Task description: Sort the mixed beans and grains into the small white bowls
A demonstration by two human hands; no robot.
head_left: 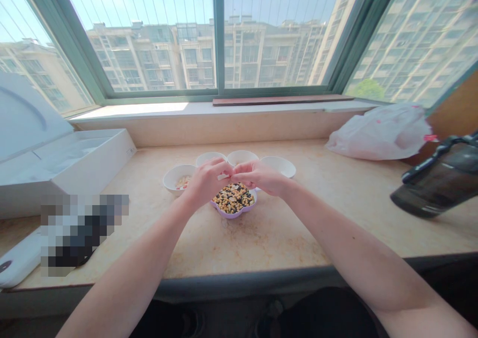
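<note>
My left hand point(208, 176) and my right hand point(263, 176) meet fingertip to fingertip, both pinched, over a purple scalloped bowl point(232, 214). A tiny reddish bit shows between the fingertips, too small to name. Mixed black and yellow beans point(234, 199) with paler pieces fill the purple bowl. To the left, a white bowl point(169, 179) contains pale and reddish nuts point(183, 182), partly covered by my left hand. Behind my hands are two more white bowls, one at back left point(209, 156) and one at back centre point(242, 155). Another white bowl point(283, 166) sits beyond my right hand.
An open white box point(93, 161) stands at the left, near a white object point(20, 261) and a pixelated dark area. On the right are a plastic bag point(379, 134) and a dark pitcher point(435, 183). The windowsill point(157, 110) bounds the stone counter point(239, 253).
</note>
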